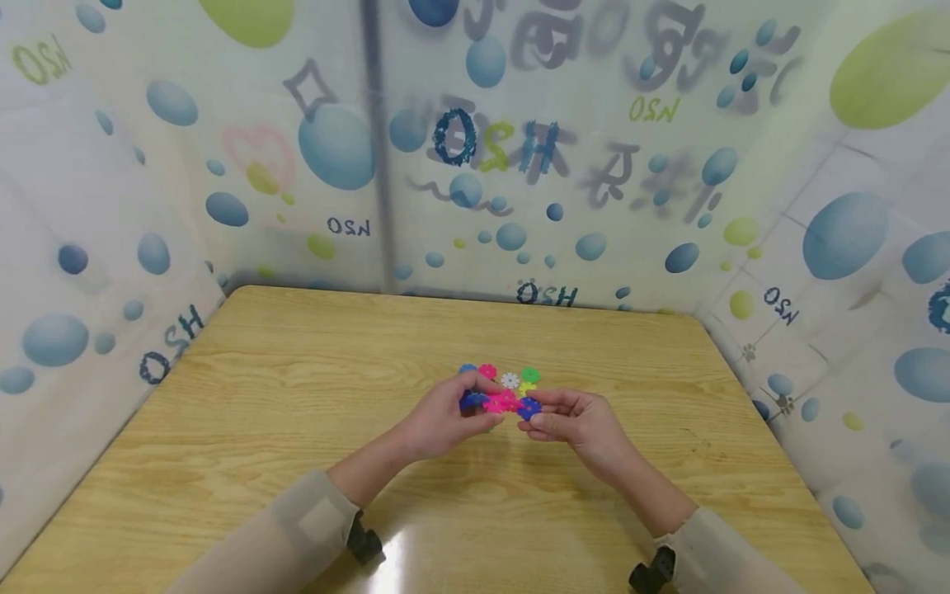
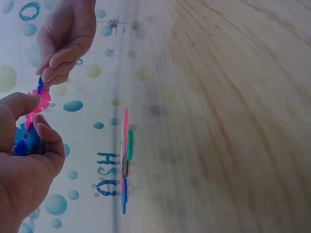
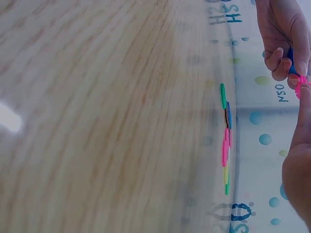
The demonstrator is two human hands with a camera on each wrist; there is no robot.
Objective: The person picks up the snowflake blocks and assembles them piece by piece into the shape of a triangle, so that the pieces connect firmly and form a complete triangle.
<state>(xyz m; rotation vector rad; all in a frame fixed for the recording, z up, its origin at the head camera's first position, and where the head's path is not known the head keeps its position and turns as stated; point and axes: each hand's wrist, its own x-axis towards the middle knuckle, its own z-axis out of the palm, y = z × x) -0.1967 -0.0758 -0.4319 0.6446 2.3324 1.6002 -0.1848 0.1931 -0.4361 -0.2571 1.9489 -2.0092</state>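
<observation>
While both hands hover just above the wooden table (image 1: 297,396), the left hand (image 1: 445,421) is pinching a blue snowflake disc (image 1: 472,402) that's joined to a pink disc (image 1: 503,402). On the other end, the right hand (image 1: 575,421) grips a second blue disc (image 1: 529,407). So the little chain sits between the fingers, with the loose discs (image 1: 512,378) lying flat on the table just behind it.

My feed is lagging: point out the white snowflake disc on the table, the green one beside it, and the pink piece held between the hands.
white disc (image 1: 510,380), head view, its centre.
green disc (image 1: 530,374), head view, its centre.
pink piece (image 1: 504,402), head view, its middle.
</observation>
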